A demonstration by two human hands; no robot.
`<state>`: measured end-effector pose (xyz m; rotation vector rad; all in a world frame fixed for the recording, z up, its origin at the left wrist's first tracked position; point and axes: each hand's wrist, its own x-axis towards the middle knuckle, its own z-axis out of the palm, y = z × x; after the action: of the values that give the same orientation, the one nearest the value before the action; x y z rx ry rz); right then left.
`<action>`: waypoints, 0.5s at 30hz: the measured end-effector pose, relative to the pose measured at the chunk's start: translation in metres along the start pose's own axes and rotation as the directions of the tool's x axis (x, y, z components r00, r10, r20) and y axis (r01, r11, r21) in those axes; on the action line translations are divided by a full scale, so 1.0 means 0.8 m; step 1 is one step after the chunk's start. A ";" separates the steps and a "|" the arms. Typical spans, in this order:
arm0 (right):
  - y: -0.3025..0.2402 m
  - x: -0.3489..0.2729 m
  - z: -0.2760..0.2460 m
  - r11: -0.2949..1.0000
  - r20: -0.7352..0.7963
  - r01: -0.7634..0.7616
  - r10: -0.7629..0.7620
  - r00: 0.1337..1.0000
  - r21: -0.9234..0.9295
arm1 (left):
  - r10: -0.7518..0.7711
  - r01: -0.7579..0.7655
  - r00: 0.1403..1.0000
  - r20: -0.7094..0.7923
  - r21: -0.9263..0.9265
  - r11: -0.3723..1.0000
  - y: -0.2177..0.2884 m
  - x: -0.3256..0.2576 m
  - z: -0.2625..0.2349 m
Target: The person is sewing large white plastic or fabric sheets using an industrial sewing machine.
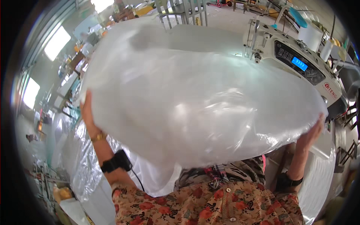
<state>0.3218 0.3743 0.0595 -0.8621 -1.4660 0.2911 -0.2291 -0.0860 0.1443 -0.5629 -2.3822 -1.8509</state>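
Note:
A large, milky, see-through plastic sheet (157, 101) billows in front of me, glossy with creases on its lower right; I cannot tell whether it is a single layer or a bag. My left hand (87, 110) is closed at its left edge, the fingers partly behind the plastic. At its lower right edge, my right hand (313, 131) is closed too, most of its fingers covered. The sheet spans the gap between both hands and hides much of the table below it. Its far side reaches the needle end of a white sewing machine (270, 35).
Thread cones (310, 35) stand behind the machine at the right. A grey metal chair (183, 13) is beyond the table. More shiny plastic (80, 161) hangs or lies at my left. Workbenches and clutter line the far left of the room.

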 end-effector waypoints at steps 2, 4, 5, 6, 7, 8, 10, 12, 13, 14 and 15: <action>0.024 -0.016 0.040 0.716 0.137 -0.508 0.510 0.849 0.479 | -0.205 0.186 0.979 0.003 -0.428 0.884 -0.076 0.012 -0.061; 0.036 -0.036 0.072 0.672 0.203 -0.601 0.577 0.791 0.432 | -0.179 0.170 0.983 -0.028 -0.199 0.965 -0.160 0.039 -0.109; 0.037 -0.041 0.082 0.698 0.157 -0.559 0.554 0.817 0.448 | -0.149 0.186 0.976 -0.161 0.242 0.952 -0.193 0.055 -0.130; 0.036 -0.043 0.089 0.695 0.187 -0.611 0.589 0.786 0.380 | -0.068 0.094 0.991 -0.117 0.240 0.966 -0.215 0.081 -0.147; 0.031 -0.047 0.097 0.710 0.193 -0.615 0.587 0.786 0.345 | -0.069 0.105 0.987 -0.144 0.257 0.961 -0.232 0.094 -0.157; 0.026 -0.047 0.103 0.728 0.285 -0.623 0.557 0.780 0.285 | -0.053 0.122 0.977 -0.208 0.334 0.935 -0.238 0.109 -0.161; 0.012 -0.046 0.121 0.735 0.327 -0.621 0.536 0.778 0.272 | 0.044 0.015 0.972 -0.232 0.246 0.969 -0.216 0.129 -0.149; 0.002 -0.043 0.135 0.760 0.300 -0.563 0.481 0.824 0.324 | 0.258 -0.196 0.938 -0.234 0.255 0.947 -0.159 0.137 -0.108; -0.001 -0.042 0.139 0.766 0.302 -0.569 0.490 0.818 0.298 | 0.427 -0.363 0.881 -0.204 0.288 0.886 -0.122 0.134 -0.080; -0.003 -0.041 0.142 0.739 0.342 -0.606 0.511 0.789 0.293 | 0.654 -0.587 0.744 -0.134 0.337 0.737 -0.080 0.129 -0.051; -0.005 -0.040 0.143 0.773 0.313 -0.579 0.499 0.808 0.262 | 0.772 -0.712 0.628 -0.102 0.324 0.622 -0.037 0.117 -0.021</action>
<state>0.2094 0.3885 0.0245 -0.9706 -1.2823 1.0899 -0.3290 -0.0857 0.1476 -1.0424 -1.7468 -1.1294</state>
